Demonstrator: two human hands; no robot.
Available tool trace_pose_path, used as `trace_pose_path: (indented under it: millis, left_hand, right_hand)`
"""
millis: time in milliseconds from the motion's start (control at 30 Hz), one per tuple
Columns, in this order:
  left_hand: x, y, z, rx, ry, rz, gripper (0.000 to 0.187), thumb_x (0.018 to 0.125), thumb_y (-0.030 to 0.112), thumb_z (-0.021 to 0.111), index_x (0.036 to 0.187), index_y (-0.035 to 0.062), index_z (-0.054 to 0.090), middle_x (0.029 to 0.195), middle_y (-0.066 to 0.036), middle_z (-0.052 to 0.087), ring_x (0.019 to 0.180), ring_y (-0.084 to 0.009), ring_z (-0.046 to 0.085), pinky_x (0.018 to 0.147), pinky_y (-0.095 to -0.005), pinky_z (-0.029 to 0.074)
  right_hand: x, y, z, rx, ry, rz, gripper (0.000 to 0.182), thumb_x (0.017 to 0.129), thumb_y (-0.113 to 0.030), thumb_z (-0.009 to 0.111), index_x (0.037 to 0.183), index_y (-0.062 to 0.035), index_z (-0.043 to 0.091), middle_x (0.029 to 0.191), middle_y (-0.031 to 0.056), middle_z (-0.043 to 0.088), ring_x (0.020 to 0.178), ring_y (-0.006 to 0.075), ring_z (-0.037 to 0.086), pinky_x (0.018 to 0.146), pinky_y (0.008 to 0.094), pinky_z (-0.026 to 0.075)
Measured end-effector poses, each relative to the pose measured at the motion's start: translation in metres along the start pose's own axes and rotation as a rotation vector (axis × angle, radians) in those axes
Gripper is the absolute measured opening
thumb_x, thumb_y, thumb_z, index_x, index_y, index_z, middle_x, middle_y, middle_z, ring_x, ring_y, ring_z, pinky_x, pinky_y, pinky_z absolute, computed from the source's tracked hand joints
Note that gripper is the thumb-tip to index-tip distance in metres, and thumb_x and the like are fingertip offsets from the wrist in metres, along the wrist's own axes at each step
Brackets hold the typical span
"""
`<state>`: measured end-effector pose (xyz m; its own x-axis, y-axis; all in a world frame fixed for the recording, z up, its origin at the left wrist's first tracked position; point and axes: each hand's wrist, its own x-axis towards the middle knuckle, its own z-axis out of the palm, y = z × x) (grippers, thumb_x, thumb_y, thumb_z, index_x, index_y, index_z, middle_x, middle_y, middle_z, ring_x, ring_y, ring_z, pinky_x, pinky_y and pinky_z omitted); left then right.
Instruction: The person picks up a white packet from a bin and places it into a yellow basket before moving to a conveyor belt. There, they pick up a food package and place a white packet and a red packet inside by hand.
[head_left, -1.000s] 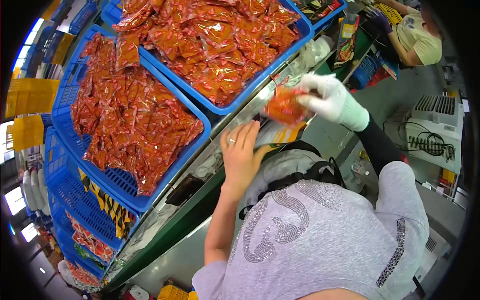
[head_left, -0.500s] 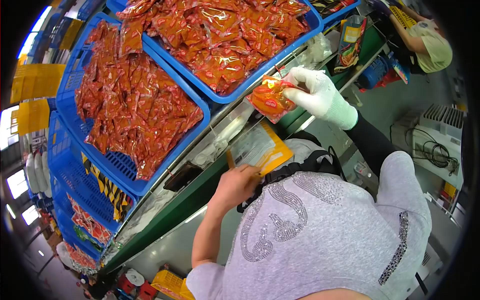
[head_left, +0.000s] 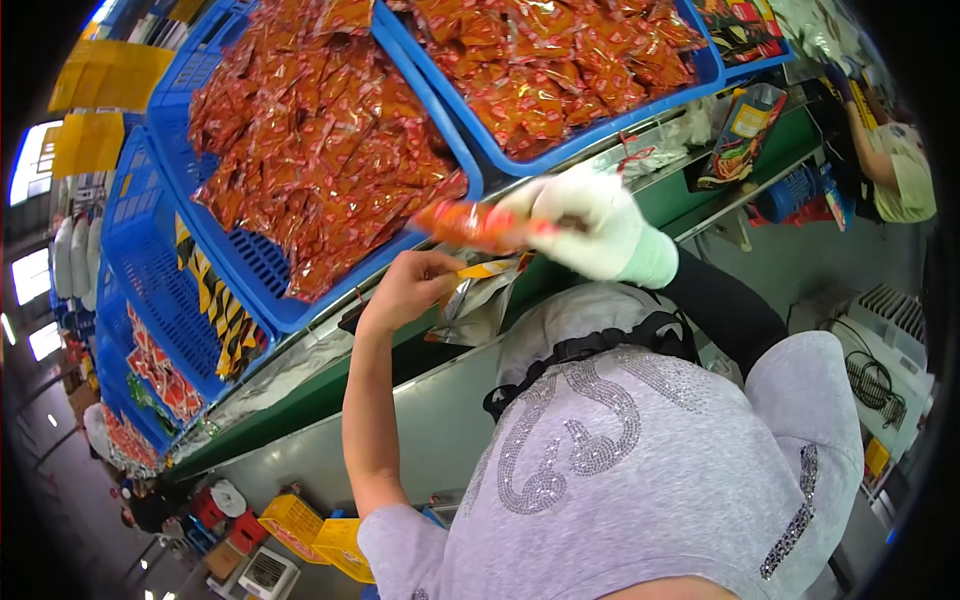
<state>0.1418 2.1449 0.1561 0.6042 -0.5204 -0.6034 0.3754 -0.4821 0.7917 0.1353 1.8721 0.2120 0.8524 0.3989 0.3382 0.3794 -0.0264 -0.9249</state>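
My right hand, in a white knit glove, grips a red-orange sauce packet, blurred by motion. The packet is just above the opening of a yellow and silver pouch. Fingers of my bare left hand pinch the pouch's top edge, holding it upright in front of my waist. Beyond both hands, a blue basket heaped with similar sauce packets stands at the left. Another blue basket full of the same packets adjoins it on the right.
A green-sided workbench runs diagonally below the baskets. More blue crates with printed pouches line the left. A dark printed bag lies on the bench at right, near another person. Yellow crates stand on the floor.
My right hand has swung left and down with the sauce packet, towards the pouch. My left hand has moved left and up, lifting the pouch away from my waist with its top now open.
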Motion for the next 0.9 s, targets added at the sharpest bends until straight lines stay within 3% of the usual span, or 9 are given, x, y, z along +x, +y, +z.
trace_pose_path:
  millis: [100, 133, 200, 400, 567, 667, 767, 833, 900]
  left_hand:
    - [-0.007, -0.009, -0.002, -0.151, 0.101, 0.074, 0.013, 0.082, 0.003, 0.061, 0.093, -0.0033, 0.06, 0.073, 0.0, 0.059, 0.062, -0.0068, 0.052, 0.053, -0.0238, 0.042]
    - [-0.008, -0.011, -0.004, -0.296, 0.105, 0.045, 0.012, 0.082, 0.002, 0.062, 0.092, -0.0014, 0.057, 0.073, -0.001, 0.059, 0.063, -0.0073, 0.053, 0.055, -0.0238, 0.043]
    - [-0.013, -0.017, -0.006, -0.367, 0.051, 0.085, 0.013, 0.082, -0.001, 0.063, 0.089, 0.0021, 0.052, 0.073, 0.0, 0.058, 0.064, -0.0076, 0.054, 0.057, -0.0234, 0.044]
    - [-0.034, -0.029, -0.008, -0.212, 0.151, 0.212, 0.009, 0.083, -0.003, 0.059, 0.086, 0.0031, 0.053, 0.071, 0.002, 0.055, 0.063, -0.004, 0.05, 0.055, -0.0202, 0.038]
    - [-0.046, -0.039, -0.001, -0.163, 0.257, 0.252, 0.01, 0.085, -0.003, 0.057, 0.079, 0.0018, 0.051, 0.068, 0.004, 0.048, 0.063, -0.0022, 0.043, 0.054, -0.0196, 0.036]
    - [-0.062, -0.053, 0.002, -0.13, 0.365, 0.312, 0.011, 0.082, -0.004, 0.057, 0.077, 0.0016, 0.05, 0.069, 0.003, 0.049, 0.063, -0.0029, 0.042, 0.054, -0.0193, 0.035]
    - [-0.121, -0.015, 0.0, -0.073, 0.39, 0.371, 0.017, 0.067, -0.015, 0.045, 0.072, 0.0006, 0.045, 0.071, -0.003, 0.049, 0.066, -0.0094, 0.045, 0.058, -0.022, 0.039]
    - [-0.177, 0.014, -0.025, -0.034, 0.569, 0.525, 0.017, 0.063, -0.014, 0.048, 0.069, 0.002, 0.044, 0.068, -0.006, 0.049, 0.065, -0.0176, 0.049, 0.059, -0.0259, 0.041]
    - [-0.23, 0.04, -0.055, 0.176, 0.989, 0.478, 0.008, 0.072, -0.004, 0.052, 0.069, 0.0035, 0.052, 0.067, -0.007, 0.056, 0.065, -0.0157, 0.056, 0.058, -0.0262, 0.044]
  right_hand:
    - [0.002, -0.004, 0.026, -0.083, -0.295, -0.116, 0.012, 0.075, 0.0, 0.064, 0.079, -0.003, 0.053, 0.099, 0.0126, 0.066, 0.079, 0.03, 0.066, 0.067, 0.0328, 0.053]
    - [-0.002, 0.008, 0.037, -0.124, -0.387, -0.16, 0.019, 0.073, -0.006, 0.063, 0.092, -0.0054, 0.06, 0.078, 0.0117, 0.061, 0.071, 0.0323, 0.063, 0.061, 0.0396, 0.05]
    - [-0.006, 0.014, 0.046, -0.426, -0.71, -0.076, 0.012, 0.078, -0.009, 0.058, 0.09, -0.0067, 0.059, 0.075, 0.0111, 0.059, 0.07, 0.0332, 0.061, 0.059, 0.0421, 0.049]
    - [0.005, 0.001, 0.079, -0.625, -0.454, -0.101, 0.012, 0.08, -0.015, 0.055, 0.091, -0.0097, 0.056, 0.079, 0.0098, 0.056, 0.072, 0.0296, 0.061, 0.059, 0.041, 0.05]
    - [0.0, 0.013, 0.106, -0.877, -0.823, 0.016, 0.02, 0.081, -0.019, 0.058, 0.098, -0.0092, 0.055, 0.09, 0.0102, 0.057, 0.08, 0.0293, 0.062, 0.064, 0.0401, 0.05]
    - [0.019, -0.016, 0.09, -0.495, -0.503, -0.088, 0.026, 0.079, -0.021, 0.064, 0.101, -0.0084, 0.057, 0.096, 0.0103, 0.059, 0.084, 0.029, 0.062, 0.071, 0.0378, 0.051]
    - [0.043, -0.039, 0.042, -0.465, -0.175, -0.037, 0.025, 0.079, -0.01, 0.063, 0.102, -0.0011, 0.06, 0.104, 0.0157, 0.061, 0.093, 0.0312, 0.061, 0.081, 0.0366, 0.05]
    - [0.049, -0.027, -0.008, -0.68, -0.028, 0.06, 0.026, 0.079, -0.006, 0.063, 0.104, 0.0012, 0.059, 0.109, 0.0177, 0.06, 0.1, 0.0322, 0.06, 0.086, 0.0353, 0.048]
    - [0.037, 0.001, -0.058, -0.895, 0.067, 0.141, 0.026, 0.079, -0.005, 0.063, 0.103, 0.0022, 0.059, 0.107, 0.0173, 0.06, 0.101, 0.0306, 0.06, 0.087, 0.0351, 0.046]
